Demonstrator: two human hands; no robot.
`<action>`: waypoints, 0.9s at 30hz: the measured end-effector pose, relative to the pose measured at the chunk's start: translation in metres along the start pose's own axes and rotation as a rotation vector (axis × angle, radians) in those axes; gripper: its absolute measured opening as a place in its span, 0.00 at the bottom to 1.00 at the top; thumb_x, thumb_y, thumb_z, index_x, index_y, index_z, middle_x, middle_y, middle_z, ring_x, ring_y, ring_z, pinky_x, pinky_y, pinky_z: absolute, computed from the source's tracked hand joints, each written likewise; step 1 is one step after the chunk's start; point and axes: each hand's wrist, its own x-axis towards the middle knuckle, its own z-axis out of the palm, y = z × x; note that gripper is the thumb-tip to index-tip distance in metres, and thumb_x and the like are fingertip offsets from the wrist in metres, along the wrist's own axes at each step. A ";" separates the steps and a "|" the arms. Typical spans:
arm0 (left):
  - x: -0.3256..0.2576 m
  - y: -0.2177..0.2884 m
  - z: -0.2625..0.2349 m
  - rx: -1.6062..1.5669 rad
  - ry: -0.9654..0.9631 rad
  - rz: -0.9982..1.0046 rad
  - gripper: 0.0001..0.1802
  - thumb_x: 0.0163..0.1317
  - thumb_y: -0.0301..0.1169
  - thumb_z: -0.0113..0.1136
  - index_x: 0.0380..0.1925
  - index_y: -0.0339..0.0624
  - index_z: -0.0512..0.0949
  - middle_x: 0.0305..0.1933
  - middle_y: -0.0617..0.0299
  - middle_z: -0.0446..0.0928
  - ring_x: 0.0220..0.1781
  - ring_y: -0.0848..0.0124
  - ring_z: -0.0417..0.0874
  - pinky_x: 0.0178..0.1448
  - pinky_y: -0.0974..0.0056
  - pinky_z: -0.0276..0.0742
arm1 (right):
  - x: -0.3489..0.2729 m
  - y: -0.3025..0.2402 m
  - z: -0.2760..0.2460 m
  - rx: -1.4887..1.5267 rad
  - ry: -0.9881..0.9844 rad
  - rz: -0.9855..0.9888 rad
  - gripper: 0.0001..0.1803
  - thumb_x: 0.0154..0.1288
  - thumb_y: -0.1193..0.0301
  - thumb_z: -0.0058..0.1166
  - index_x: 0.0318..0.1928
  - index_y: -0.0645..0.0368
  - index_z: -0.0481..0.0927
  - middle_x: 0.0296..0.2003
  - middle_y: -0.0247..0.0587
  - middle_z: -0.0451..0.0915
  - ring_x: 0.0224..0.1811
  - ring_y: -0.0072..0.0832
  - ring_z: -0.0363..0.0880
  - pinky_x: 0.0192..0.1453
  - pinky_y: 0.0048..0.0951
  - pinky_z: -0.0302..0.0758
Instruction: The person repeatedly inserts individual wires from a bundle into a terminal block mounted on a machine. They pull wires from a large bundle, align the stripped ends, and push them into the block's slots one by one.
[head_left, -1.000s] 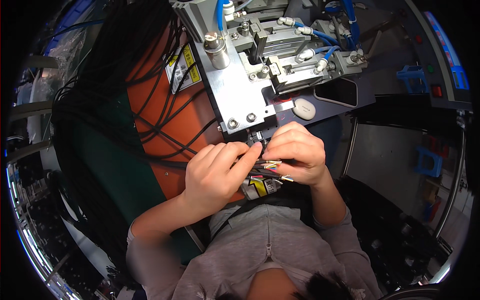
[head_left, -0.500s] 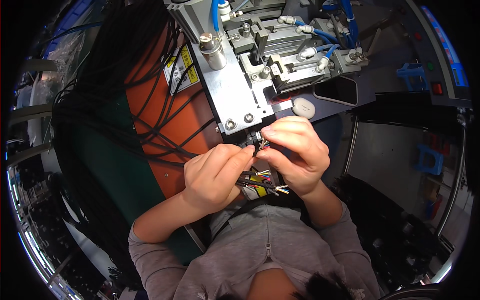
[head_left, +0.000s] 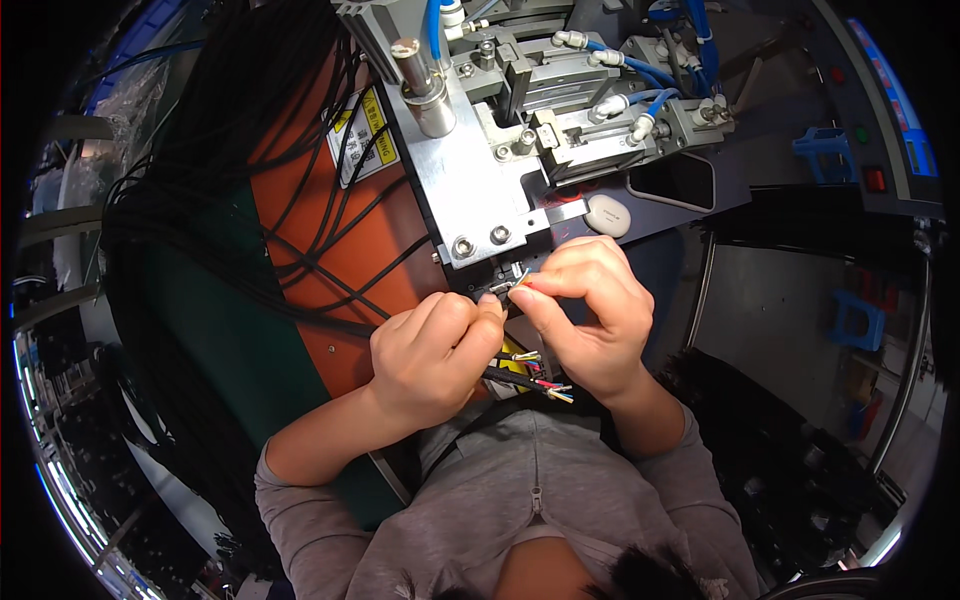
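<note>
My left hand [head_left: 432, 350] is closed on black cables near the front of a metal press fixture [head_left: 465, 185]. From beneath that hand stick out stripped cable ends with fanned coloured wires [head_left: 556, 390]. Close by, my right hand [head_left: 598, 315] pinches the thin coloured wires [head_left: 526, 279] of one cable end between thumb and forefinger. Both sets of fingertips nearly meet just below the fixture's front edge, beside a small metal part [head_left: 502, 288]. The fingers partly hide where the wires join the cable.
A thick bundle of black cables [head_left: 200, 190] runs across the orange board [head_left: 300, 225] on the left. Blue air hoses [head_left: 650, 72] feed the fixture. A phone [head_left: 672, 182] and a small white case [head_left: 606, 215] lie to its right.
My right fingers have closed from a looser hold into a tight pinch on the wires, moving slightly left. The left hand has shifted little; the fixture's top post stands taller.
</note>
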 end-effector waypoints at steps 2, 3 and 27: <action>0.000 -0.001 0.000 0.061 -0.015 0.018 0.10 0.47 0.23 0.63 0.32 0.38 0.79 0.24 0.66 0.67 0.21 0.76 0.71 0.18 0.72 0.63 | 0.002 -0.002 -0.004 -0.078 -0.050 0.015 0.08 0.48 0.80 0.66 0.28 0.62 0.78 0.28 0.38 0.79 0.31 0.31 0.77 0.38 0.30 0.71; 0.003 -0.003 0.000 0.079 -0.021 0.023 0.10 0.47 0.23 0.62 0.33 0.38 0.79 0.24 0.67 0.68 0.21 0.77 0.71 0.18 0.72 0.63 | 0.002 0.000 -0.008 -0.067 -0.092 0.038 0.08 0.51 0.77 0.64 0.28 0.63 0.76 0.26 0.38 0.76 0.29 0.30 0.75 0.38 0.29 0.70; 0.001 0.010 0.008 0.318 -0.231 -0.046 0.19 0.47 0.23 0.62 0.43 0.45 0.83 0.23 0.68 0.60 0.19 0.79 0.67 0.18 0.72 0.61 | -0.009 0.027 0.000 -0.168 -0.146 0.099 0.05 0.51 0.80 0.57 0.24 0.63 0.74 0.23 0.41 0.73 0.27 0.37 0.71 0.32 0.34 0.69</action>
